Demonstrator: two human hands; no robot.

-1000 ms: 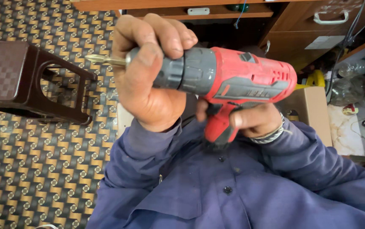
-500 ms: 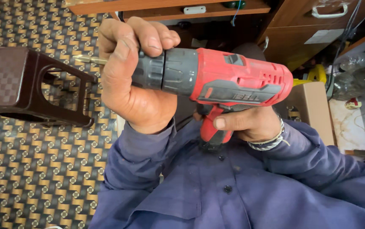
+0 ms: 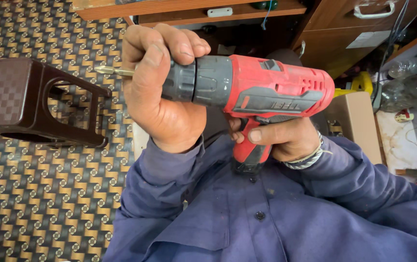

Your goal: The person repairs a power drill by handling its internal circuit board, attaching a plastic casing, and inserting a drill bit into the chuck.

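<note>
Now the red cordless drill (image 3: 271, 90) sits a touch lower and more level than a second ago, held over the person's lap. The left hand (image 3: 162, 87) stays wrapped tight round the grey chuck (image 3: 196, 80), with the gold screwdriver bit (image 3: 114, 71) poking out past the thumb. The right hand (image 3: 283, 138) grips the handle; whether a finger presses the trigger is hidden. The brown plastic stool (image 3: 29, 104) lies on the patterned floor (image 3: 39, 204).
</note>
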